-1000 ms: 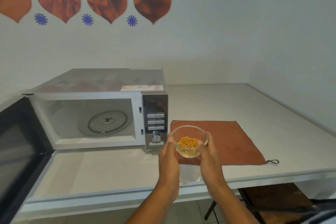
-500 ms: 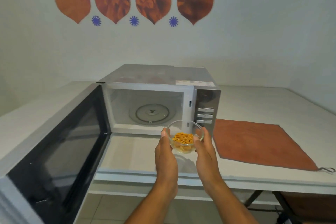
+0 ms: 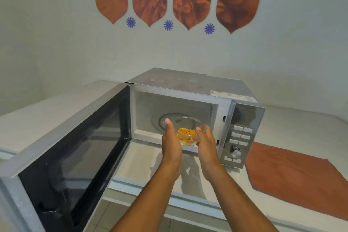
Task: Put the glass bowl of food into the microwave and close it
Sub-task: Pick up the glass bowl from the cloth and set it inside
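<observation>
A small glass bowl (image 3: 188, 134) with orange pasta pieces is held between both palms at the mouth of the silver microwave (image 3: 190, 88). My left hand (image 3: 170, 148) cups its left side, thumb up. My right hand (image 3: 206, 144) cups its right side. The bowl hovers over the front lip of the cavity, just in front of the glass turntable (image 3: 169, 118). The microwave door (image 3: 71, 149) stands swung wide to the left, its dark window facing me.
A rust-orange cloth (image 3: 293, 173) lies on the white counter (image 3: 301, 130) right of the microwave. The control panel (image 3: 239, 141) with buttons and a knob is close to my right hand. The counter's front edge runs below my forearms.
My hands have carried the bowl forward and up, from in front of the microwave to the cavity mouth. The view has come closer and shifted left.
</observation>
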The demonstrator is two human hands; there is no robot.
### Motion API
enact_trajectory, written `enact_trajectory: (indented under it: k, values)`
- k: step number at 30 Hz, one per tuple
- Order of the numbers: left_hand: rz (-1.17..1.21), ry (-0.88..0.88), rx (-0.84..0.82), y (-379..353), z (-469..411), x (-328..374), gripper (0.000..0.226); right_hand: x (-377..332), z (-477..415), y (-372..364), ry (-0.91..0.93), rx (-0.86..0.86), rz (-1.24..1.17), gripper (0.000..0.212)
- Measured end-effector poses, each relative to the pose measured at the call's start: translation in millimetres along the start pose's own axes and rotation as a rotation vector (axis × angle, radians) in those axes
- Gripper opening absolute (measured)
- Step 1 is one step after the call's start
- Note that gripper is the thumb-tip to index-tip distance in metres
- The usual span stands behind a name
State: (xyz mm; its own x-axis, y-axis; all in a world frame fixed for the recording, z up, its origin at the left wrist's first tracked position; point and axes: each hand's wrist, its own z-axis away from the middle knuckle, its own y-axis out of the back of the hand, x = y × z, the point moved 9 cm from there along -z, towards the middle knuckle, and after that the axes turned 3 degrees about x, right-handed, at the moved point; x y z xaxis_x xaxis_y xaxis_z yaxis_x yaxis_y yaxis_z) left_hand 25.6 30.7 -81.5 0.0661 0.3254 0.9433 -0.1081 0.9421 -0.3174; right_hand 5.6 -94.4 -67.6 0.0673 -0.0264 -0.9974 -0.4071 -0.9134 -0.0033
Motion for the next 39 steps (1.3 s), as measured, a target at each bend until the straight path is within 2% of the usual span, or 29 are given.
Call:
enact_trajectory:
  k: [3, 6, 7, 10, 11, 15, 18, 20, 27, 31, 35, 39]
  values:
    - [0.017, -0.025, 0.01, -6, -26, 5, 0.068, 10, -27, -10, -0.037, -0.023, 0.011, 0.065]
    - [0.001, -0.018, 0.0, -12, -54, 3, 0.083, 14, -52, -19, -0.051, -0.025, 0.014, 0.062]
    - [-0.002, -0.01, -0.009, -14, -63, 4, 0.083, 15, -61, -19, -0.055, -0.022, 0.012, 0.057]
    - [-0.024, 0.017, -0.035, -25, -84, 7, 0.083, 20, -86, -23, -0.112, -0.037, -0.011, 0.022]
    - [-0.041, 0.025, -0.041, -28, -90, 7, 0.083, 23, -95, -25, -0.134, -0.04, -0.005, 0.016]
    - [-0.055, 0.038, -0.033, -31, -111, 3, 0.082, 31, -123, -32, -0.171, -0.047, 0.016, 0.015]
    - [-0.051, 0.069, -0.018, -31, -126, -3, 0.084, 29, -134, -37, -0.17, -0.052, 0.01, 0.04]
    - [-0.05, 0.1, 0.008, -31, -137, -8, 0.091, 33, -143, -40, -0.173, -0.056, 0.057, 0.05]
    - [0.0, 0.148, 0.091, -30, -164, -18, 0.097, 47, -175, -46, -0.194, -0.039, 0.135, 0.054]
    - [0.018, 0.178, 0.085, -34, -175, -21, 0.124, 54, -193, -51, -0.174, -0.04, 0.141, 0.056]
    - [0.007, 0.202, 0.115, -32, -191, -30, 0.123, 62, -200, -56, -0.164, -0.056, 0.114, 0.058]
    - [-0.003, 0.198, 0.13, -30, -194, -29, 0.107, 60, -204, -61, -0.131, -0.065, 0.105, 0.056]
